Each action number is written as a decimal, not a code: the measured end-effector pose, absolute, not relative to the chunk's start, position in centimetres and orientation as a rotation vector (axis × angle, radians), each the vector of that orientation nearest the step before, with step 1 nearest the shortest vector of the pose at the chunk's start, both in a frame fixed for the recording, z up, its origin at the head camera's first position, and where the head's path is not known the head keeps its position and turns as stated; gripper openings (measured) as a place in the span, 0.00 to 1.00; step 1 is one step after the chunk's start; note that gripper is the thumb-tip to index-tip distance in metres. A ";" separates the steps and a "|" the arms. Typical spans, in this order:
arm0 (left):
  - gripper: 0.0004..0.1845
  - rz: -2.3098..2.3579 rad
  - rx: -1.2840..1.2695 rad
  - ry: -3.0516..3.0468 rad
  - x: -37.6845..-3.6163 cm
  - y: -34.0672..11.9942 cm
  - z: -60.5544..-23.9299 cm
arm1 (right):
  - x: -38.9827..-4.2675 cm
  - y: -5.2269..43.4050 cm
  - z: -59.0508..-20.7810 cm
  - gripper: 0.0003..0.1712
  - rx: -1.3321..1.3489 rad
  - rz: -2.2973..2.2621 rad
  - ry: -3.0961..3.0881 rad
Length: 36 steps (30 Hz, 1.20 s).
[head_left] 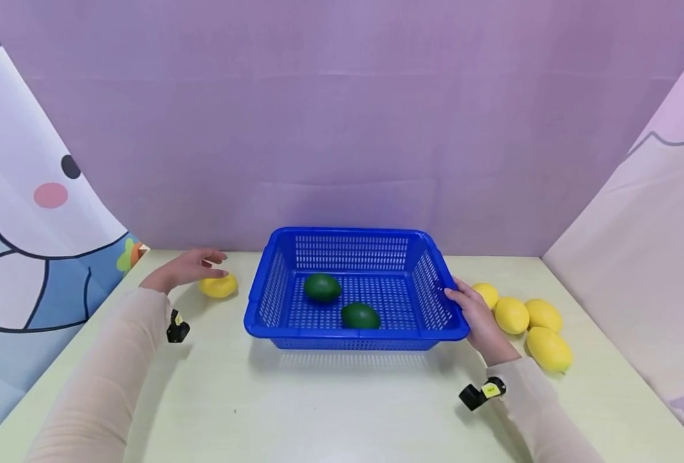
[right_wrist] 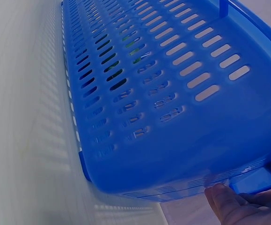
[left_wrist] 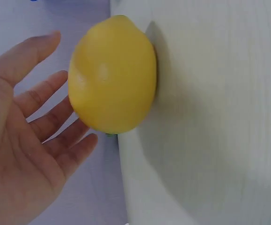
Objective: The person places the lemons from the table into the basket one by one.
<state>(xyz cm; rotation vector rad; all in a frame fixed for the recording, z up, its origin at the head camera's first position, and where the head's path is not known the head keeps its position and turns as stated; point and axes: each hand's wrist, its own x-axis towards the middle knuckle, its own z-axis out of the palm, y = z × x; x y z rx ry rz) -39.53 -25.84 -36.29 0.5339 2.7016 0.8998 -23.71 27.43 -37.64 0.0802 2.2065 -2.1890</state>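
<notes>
My left hand [head_left: 188,267] hovers over a lone yellow lemon [head_left: 219,289] on the left side of the table. In the left wrist view its fingers [left_wrist: 48,124] are spread and loosely bent beside the lemon [left_wrist: 114,77], with the thumb apart from it. My right hand [head_left: 480,325] grips the right rim of a blue plastic basket [head_left: 353,334], thumb over the edge. From the right wrist view, the fingertips [right_wrist: 217,194] are at the short end of the basket [right_wrist: 182,145]. Two dark green oval fruits [head_left: 322,288] lie on the slotted basket floor.
Several more lemons [head_left: 544,349] are clustered on the table to the right, just beyond my right hand. A purple cloth backdrop [head_left: 347,128] rises behind the table [head_left: 330,411]. Printed cloths hang at both sides.
</notes>
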 end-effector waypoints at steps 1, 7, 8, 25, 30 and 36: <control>0.36 0.885 0.537 2.695 -39.5 -25.8 -36.4 | -23.7 27.4 -37.6 0.33 0.083 -2.187 2.207; 0.38 0.838 0.539 2.646 -39.2 -25.7 -36.8 | -23.7 27.3 -37.5 0.33 0.120 -2.169 2.223; 0.39 0.829 0.530 2.639 -39.1 -25.7 -36.9 | -23.7 27.3 -37.5 0.33 0.122 -2.167 2.226; 0.37 0.744 0.471 2.625 -39.6 -25.4 -38.2 | -23.6 27.4 -37.7 0.33 0.121 -2.188 2.213; 0.37 0.763 0.489 2.644 -39.6 -25.1 -38.6 | -23.6 27.4 -37.7 0.34 0.109 -2.179 2.226; 0.36 0.800 0.533 2.665 -40.0 -25.5 -39.2 | -23.7 27.4 -37.6 0.34 0.101 -2.163 2.228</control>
